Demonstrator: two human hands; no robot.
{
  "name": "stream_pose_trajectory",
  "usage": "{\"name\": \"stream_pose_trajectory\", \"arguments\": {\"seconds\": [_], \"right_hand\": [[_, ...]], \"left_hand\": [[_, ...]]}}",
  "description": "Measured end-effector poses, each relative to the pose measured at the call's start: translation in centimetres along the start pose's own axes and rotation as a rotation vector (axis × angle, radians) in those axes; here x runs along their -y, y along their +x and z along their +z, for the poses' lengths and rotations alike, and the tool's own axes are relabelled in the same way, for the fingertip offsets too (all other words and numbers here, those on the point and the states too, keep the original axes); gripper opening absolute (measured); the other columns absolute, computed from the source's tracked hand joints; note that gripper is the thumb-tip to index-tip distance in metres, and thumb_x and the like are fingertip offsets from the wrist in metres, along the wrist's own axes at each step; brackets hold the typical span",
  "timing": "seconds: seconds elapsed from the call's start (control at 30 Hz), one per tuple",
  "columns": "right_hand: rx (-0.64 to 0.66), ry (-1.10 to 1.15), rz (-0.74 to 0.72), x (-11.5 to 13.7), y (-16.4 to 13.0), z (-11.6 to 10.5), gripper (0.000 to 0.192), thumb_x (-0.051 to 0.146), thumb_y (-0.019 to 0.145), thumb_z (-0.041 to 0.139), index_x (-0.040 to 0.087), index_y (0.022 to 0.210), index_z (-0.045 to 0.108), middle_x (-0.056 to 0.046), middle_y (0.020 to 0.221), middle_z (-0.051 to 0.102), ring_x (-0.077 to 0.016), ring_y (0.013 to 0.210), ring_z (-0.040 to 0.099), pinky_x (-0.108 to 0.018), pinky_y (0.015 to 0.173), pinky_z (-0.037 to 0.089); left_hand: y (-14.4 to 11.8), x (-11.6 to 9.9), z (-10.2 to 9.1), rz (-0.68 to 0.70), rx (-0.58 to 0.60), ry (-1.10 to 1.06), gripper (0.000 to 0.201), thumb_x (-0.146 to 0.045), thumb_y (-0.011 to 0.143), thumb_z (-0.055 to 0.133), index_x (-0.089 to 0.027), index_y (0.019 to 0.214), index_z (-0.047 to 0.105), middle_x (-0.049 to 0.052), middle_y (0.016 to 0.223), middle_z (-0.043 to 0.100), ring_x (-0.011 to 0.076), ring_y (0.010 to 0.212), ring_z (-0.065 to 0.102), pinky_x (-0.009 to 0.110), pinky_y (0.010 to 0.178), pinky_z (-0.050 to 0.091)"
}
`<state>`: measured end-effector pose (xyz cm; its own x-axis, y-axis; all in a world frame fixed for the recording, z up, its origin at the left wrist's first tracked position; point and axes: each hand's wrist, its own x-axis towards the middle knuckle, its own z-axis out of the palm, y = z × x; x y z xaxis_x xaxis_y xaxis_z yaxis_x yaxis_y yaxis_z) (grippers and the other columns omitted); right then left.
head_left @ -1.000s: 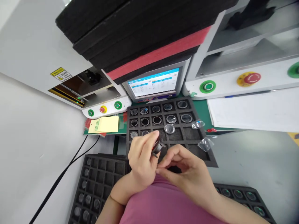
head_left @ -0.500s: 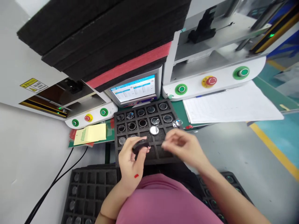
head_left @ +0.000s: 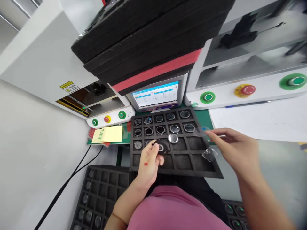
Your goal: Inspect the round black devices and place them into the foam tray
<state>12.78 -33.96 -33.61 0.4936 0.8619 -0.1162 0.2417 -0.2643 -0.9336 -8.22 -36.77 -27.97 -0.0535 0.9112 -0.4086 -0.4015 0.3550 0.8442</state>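
Observation:
My left hand (head_left: 148, 161) pinches a black round disc (head_left: 162, 148) between thumb and fingers; a lighter ring with small dots marks its face. The disc hovers over the front of a black foam tray (head_left: 177, 172) with square pockets. At the tray's right edge, my right hand (head_left: 236, 151) has thumb and forefinger closed on a clear film (head_left: 199, 131) with a small blue tab. A silver round disc (head_left: 173, 138) lies across a divider. Several dark round pieces fill the rear pockets. Crumpled clear film (head_left: 209, 154) rests at the right side of the tray.
Behind the tray stands a screen (head_left: 155, 95), with stacked black foam (head_left: 148, 41) above it. Button-fronted machines flank it on both sides. Papers (head_left: 259, 123) lie at right, yellow cards (head_left: 107, 134) at left. More foam trays (head_left: 105, 182) sit lower left and lower right.
My right hand has moved right, away from the left, and now shows a clear film in its fingers. My left hand has turned the disc's face into view. The camera view has shifted.

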Motion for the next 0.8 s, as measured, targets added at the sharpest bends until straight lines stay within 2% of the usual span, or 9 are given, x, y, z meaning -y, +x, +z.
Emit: {"name": "stream_pose_trajectory", "arguments": {"seconds": [0.07,0.13,0.2,0.27,0.3,0.37,0.5,0.63,0.8], "right_hand": [[0.057,0.134,-0.043,1.3,-1.9,-0.5,0.036,0.059,0.061,0.074,0.024,0.066,0.068,-0.004,0.069,0.068,-0.0235,0.067,0.062,-0.038,0.068,0.050],[0.144,0.324,-0.107,2.2,-3.5,-0.6,0.032,0.053,0.062,0.080,0.025,0.061,0.067,-0.003,0.070,0.068,-0.0224,0.071,0.064,-0.035,0.069,0.051],[0.229,0.490,-0.155,2.7,-4.6,-0.3,0.027,0.046,0.066,0.082,0.024,0.059,0.067,-0.004,0.081,0.071,-0.0218,0.081,0.066,-0.032,0.071,0.053],[0.298,0.570,-0.150,2.8,-5.4,0.3,0.027,0.044,0.069,0.082,0.024,0.059,0.067,-0.005,0.095,0.072,-0.0219,0.092,0.067,-0.031,0.075,0.054],[0.331,0.587,-0.132,2.8,-5.7,0.6,0.028,0.043,0.070,0.081,0.024,0.058,0.066,-0.005,0.100,0.072,-0.0223,0.095,0.067,-0.032,0.079,0.055],[0.391,0.630,-0.077,2.9,-6.3,1.5,0.029,0.043,0.071,0.081,0.023,0.057,0.066,-0.006,0.109,0.071,-0.0244,0.103,0.066,-0.038,0.090,0.054],[0.441,0.711,0.060,3.3,-7.7,3.1,0.031,0.045,0.071,0.081,0.022,0.056,0.065,-0.005,0.123,0.065,-0.0282,0.112,0.063,-0.050,0.107,0.043],[0.474,0.784,0.112,3.7,-8.6,4.2,0.031,0.046,0.072,0.081,0.023,0.057,0.066,-0.007,0.119,0.066,-0.0292,0.119,0.058,-0.048,0.107,0.042],[0.468,0.827,0.183,3.8,-8.9,5.0,0.031,0.046,0.071,0.081,0.023,0.057,0.067,-0.008,0.119,0.066,-0.0298,0.117,0.058,-0.048,0.104,0.043]], "left_hand": [[-0.1,0.1,0.2,-0.022,0.045,-0.035,0.045,-0.044,0.062,0.087,-0.015,0.081,0.058,-0.001,0.076,0.066,0.0086,0.062,0.064,0.018,0.060,0.050],[-0.3,0.3,0.3,-0.050,0.109,-0.038,0.043,-0.043,0.067,0.084,-0.016,0.084,0.055,0.004,0.086,0.072,0.0153,0.076,0.071,0.023,0.069,0.054],[-0.3,0.6,0.4,-0.058,0.166,-0.004,0.039,-0.046,0.074,0.076,-0.015,0.084,0.053,0.007,0.084,0.074,0.0122,0.062,0.067,0.020,0.056,0.050],[-0.4,0.9,0.5,-0.040,0.193,0.041,0.038,-0.048,0.080,0.069,-0.014,0.080,0.052,0.007,0.075,0.073,0.0046,0.043,0.050,0.016,0.043,0.036],[-0.4,1.0,0.5,-0.030,0.195,0.053,0.037,-0.047,0.080,0.068,-0.014,0.078,0.052,0.007,0.072,0.072,0.0024,0.040,0.043,0.016,0.041,0.030],[-0.6,1.1,0.5,-0.018,0.181,0.039,0.036,-0.045,0.080,0.069,-0.013,0.079,0.053,0.008,0.073,0.071,0.0019,0.042,0.040,0.016,0.042,0.031],[-0.8,1.2,0.6,0.051,0.140,-0.003,0.037,-0.045,0.079,0.073,-0.016,0.090,0.052,0.007,0.088,0.073,0.0057,0.052,0.051,0.019,0.052,0.042],[-0.8,1.6,0.6,0.156,0.130,-0.002,0.036,-0.045,0.081,0.073,-0.017,0.094,0.054,0.005,0.093,0.072,0.0061,0.059,0.052,0.019,0.059,0.043],[-0.7,2.1,0.7,0.157,0.128,-0.067,0.043,-0.055,0.086,0.064,-0.016,0.104,0.065,0.005,0.084,0.069,0.0071,0.058,0.048,0.018,0.054,0.039]]}}
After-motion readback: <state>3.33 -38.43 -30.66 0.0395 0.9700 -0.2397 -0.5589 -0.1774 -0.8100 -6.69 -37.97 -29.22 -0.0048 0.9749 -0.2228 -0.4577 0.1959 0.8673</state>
